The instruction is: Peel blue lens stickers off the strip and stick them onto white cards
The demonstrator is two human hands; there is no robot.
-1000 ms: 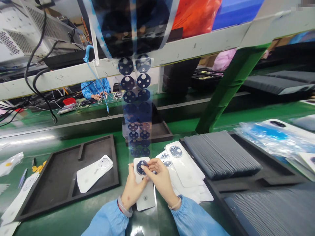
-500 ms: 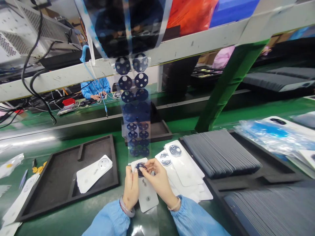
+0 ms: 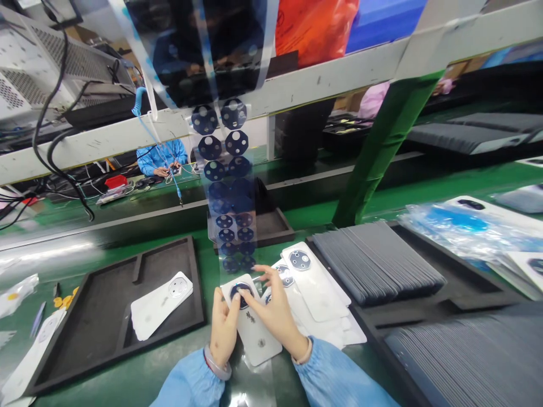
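A white phone back cover [image 3: 253, 332] lies in front of me, tilted with its camera end away from me. A dark octagonal camera lens piece [image 3: 240, 293] sits on that end. My left hand [image 3: 223, 332] grips the cover's left edge, thumb beside the lens piece. My right hand [image 3: 274, 308] presses the lens piece with a fingertip, its other fingers spread. A clear film strip [image 3: 232, 192] carrying several dark lens pieces hangs from above down to the cover. More white back covers [image 3: 316, 282] are stacked just to the right.
A black foam tray [image 3: 106, 333] at left holds one white back cover [image 3: 161, 304]. Trays of grey sheets [image 3: 377, 268] stand at right, plastic-wrapped covers [image 3: 466, 226] beyond. A green post [image 3: 382, 152] rises behind. Another person in blue [image 3: 161, 158] works across the line.
The cover has turned a little clockwise and slid toward me. My right hand has gone from pinching the lens piece to pressing it with fingers spread.
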